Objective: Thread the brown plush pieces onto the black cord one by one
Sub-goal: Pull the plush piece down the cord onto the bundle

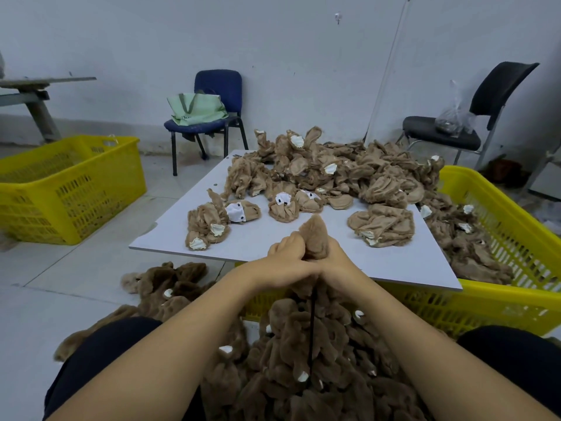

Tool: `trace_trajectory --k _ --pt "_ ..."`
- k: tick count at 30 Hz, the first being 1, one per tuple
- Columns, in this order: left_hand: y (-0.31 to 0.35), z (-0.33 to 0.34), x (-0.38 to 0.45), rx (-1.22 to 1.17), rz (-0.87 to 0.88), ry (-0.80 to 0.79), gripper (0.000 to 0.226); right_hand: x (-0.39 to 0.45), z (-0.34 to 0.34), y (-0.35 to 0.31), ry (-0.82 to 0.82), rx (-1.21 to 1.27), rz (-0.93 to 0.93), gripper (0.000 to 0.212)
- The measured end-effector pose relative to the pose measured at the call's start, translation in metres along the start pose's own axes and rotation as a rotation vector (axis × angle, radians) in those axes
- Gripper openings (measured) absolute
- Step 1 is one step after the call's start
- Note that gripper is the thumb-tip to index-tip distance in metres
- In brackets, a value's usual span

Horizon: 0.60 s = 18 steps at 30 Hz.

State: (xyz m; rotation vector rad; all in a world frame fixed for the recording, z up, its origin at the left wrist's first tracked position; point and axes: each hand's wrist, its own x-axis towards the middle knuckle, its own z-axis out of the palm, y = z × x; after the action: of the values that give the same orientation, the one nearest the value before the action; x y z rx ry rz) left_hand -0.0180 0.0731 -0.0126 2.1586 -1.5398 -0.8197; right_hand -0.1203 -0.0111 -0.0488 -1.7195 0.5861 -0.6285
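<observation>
Threaded plush heap (318,360) in the lap, bottom cut off by the frame. Black cord (311,326) rises at 12 o'clock into both fists: left hand (288,259), right hand (332,258), pressed together, gripping one brown plush piece (315,235); cord's tip hidden.

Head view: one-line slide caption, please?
Both hands grip a brown plush piece above the black cord, white board behind.

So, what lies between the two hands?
In the head view, a brown plush piece stands between the left hand and right hand, both gripping it; the black cord hangs below.
</observation>
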Motion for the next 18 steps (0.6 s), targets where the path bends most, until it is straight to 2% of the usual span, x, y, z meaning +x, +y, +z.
trace_trajectory --k 2,4,6,8,10,12,14,16,18 --pt "0.01 -0.004 -0.002 -0.27 0.022 0.046 0.072 0.004 0.002 -0.006 0.031 -0.076 -0.021 0.022" --pt "0.017 -0.001 -0.002 -0.384 0.1 0.121 0.08 0.003 0.006 -0.016 0.107 -0.109 -0.054 0.025" --pt "0.024 0.0 -0.005 -0.225 0.228 0.25 0.078 0.004 0.002 -0.024 0.122 -0.242 -0.134 0.032" --pt "0.027 -0.001 -0.007 -0.076 0.375 0.451 0.067 0.009 -0.004 -0.03 0.172 -0.222 -0.21 0.025" --pt "0.027 -0.002 -0.004 -0.048 0.456 0.575 0.058 0.015 -0.003 -0.028 0.286 -0.156 -0.233 0.033" --pt "0.024 0.002 0.001 -0.039 0.453 0.569 0.05 0.019 0.001 -0.017 0.306 -0.156 -0.219 0.043" --pt "0.02 0.007 0.004 -0.068 0.412 0.539 0.047 0.018 0.012 -0.01 0.277 -0.165 -0.125 0.039" --pt "0.017 0.008 0.006 -0.216 0.357 0.506 0.049 0.014 0.013 0.002 0.229 -0.233 -0.064 0.038" --pt "0.017 0.005 0.007 -0.362 0.303 0.478 0.055 0.012 0.015 -0.003 0.159 -0.12 0.012 0.037"
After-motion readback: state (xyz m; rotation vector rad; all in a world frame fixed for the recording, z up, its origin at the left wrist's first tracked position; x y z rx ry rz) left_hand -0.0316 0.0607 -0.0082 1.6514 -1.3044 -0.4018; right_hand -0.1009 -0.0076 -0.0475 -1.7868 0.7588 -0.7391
